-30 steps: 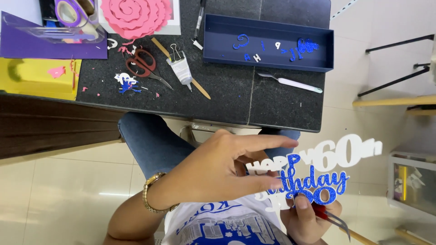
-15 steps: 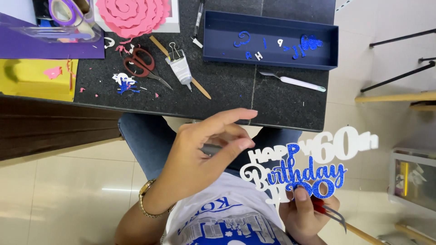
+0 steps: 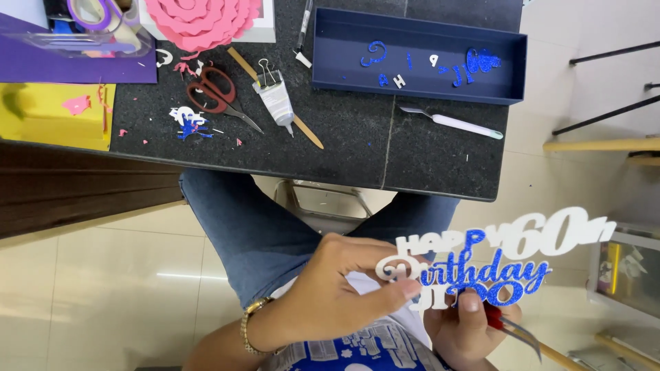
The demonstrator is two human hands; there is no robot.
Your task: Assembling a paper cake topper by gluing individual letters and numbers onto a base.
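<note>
Cake topper (image 3: 495,264) of white and blue glitter lettering now sits pinched by left hand (image 3: 330,295) fingers, which were spread a moment ago; right hand (image 3: 467,326) fingers clamp its base.

A paper-craft work corner: a dark stone table (image 3: 344,144) carries scissors (image 3: 216,93), a glue tube (image 3: 277,103), coloured paper sheets (image 3: 55,113) at its left edge (pink scraps scattered about), and a blue tray (image 3: 419,86) of cut letters at its far right corner.

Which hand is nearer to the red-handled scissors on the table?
Left. The left hand pinches the left end of the paper cutout over the lap, below the scissors. The right hand holds the cutout's lower edge, farther right and lower.
</note>
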